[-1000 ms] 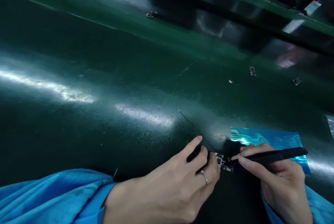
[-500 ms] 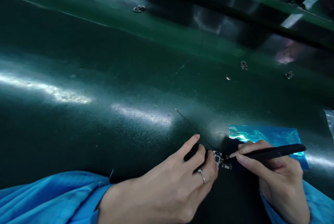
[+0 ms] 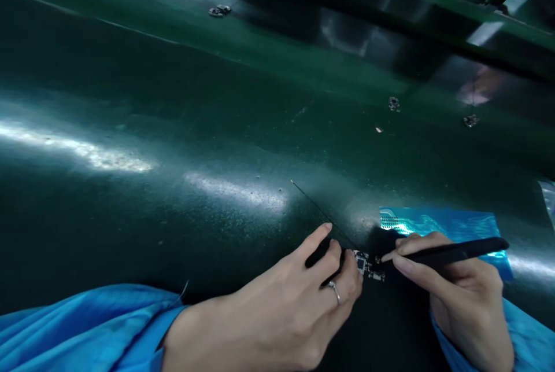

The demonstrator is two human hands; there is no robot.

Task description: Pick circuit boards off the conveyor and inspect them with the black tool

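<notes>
My left hand [image 3: 299, 297], with a ring on one finger, is curled at the left edge of a small circuit board [image 3: 361, 262] and steadies it on the dark green table. Its index finger is stretched forward; its thumb is hidden. A thin black cable [image 3: 318, 207] runs from the board up and left past the fingertips. My right hand [image 3: 462, 285] grips a slim black pen-shaped tool [image 3: 459, 251] between thumb and fingers, just right of the board. Those fingers are close to a tiny part at the board's right side; the tool's tip is hard to make out.
Beside my right hand lies a shiny blue film sheet [image 3: 442, 224] with rows of small dark pieces. Small boards sit on the strip farther back: one pair [image 3: 219, 10], one middle board [image 3: 393, 103], one right board [image 3: 470, 121]. A tiny pink scrap [image 3: 378, 129] lies nearby.
The small boards at the back have shifted slightly to the left and away, while the pink scrap stays put. Both my hands, the circuit board and the cable look almost unmoved.
</notes>
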